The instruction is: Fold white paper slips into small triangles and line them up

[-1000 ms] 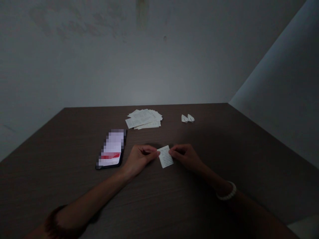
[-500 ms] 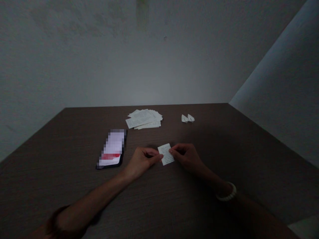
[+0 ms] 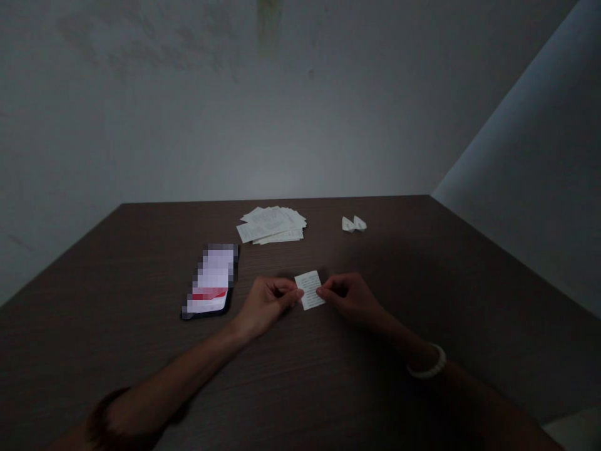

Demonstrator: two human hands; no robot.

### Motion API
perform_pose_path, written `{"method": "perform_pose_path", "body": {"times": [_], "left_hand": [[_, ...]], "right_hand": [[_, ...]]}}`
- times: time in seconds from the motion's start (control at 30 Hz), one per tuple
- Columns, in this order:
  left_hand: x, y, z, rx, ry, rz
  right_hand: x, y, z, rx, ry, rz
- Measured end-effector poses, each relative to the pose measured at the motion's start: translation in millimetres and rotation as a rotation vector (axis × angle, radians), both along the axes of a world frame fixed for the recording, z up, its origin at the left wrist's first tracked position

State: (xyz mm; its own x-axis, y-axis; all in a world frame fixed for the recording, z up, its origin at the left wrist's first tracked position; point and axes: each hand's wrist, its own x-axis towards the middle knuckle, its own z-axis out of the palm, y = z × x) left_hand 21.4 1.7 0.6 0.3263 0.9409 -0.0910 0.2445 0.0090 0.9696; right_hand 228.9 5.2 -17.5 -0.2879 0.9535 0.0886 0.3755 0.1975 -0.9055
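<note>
A small, nearly square piece of paper (image 3: 309,289) with lines of print is held up over the table between my two hands. My left hand (image 3: 268,304) pinches its left edge between thumb and fingers. At the opposite edge, my right hand (image 3: 352,297) pinches it the same way, the thumb lying on the printed face. The paper tilts slightly. Left of my left hand lies a phone (image 3: 210,282) with a lit screen, its picture blurred into blocks.
Toward the back of the brown wooden table (image 3: 164,228) lies a spread pile of printed paper slips (image 3: 272,224). To its right sits a small folded paper shape (image 3: 354,224) like a bow. A pale wall (image 3: 282,125) rises behind the table.
The paper and both hands have shifted slightly to the left. My right thumb sits a little lower on the paper. The phone, pile and folded paper have stayed put.
</note>
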Motion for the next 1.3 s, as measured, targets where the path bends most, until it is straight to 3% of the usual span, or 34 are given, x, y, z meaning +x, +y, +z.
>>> {"method": "perform_pose_path", "body": {"times": [0.13, 0.37, 0.6, 0.83, 1.03, 1.13, 1.3], "left_hand": [[0, 1, 0.0, 0.009, 0.007, 0.010], [-2, 4, -4.7, 0.038, -0.019, 0.043], [0, 4, -4.3, 0.064, 0.036, 0.043], [2, 2, -4.5, 0.165, 0.115, 0.150], [-3, 6, -12.3, 0.363, 0.437, -0.130], [-6, 8, -14.1, 0.538, 0.517, -0.223], [-14, 15, -17.4, 0.640, 0.503, -0.274]], "right_hand": [[-1, 1, -2.9, 0.035, -0.019, -0.008], [4, 5, -3.6, -0.040, 0.112, 0.049], [0, 3, 0.6, 0.037, -0.024, -0.036], [-4, 1, -7.0, 0.062, -0.031, -0.067], [6, 5, -8.4, 0.626, -0.477, 0.155], [9, 8, -8.9, 0.688, -0.506, 0.283], [7, 9, -10.0, 0.655, -0.500, 0.272]]}}
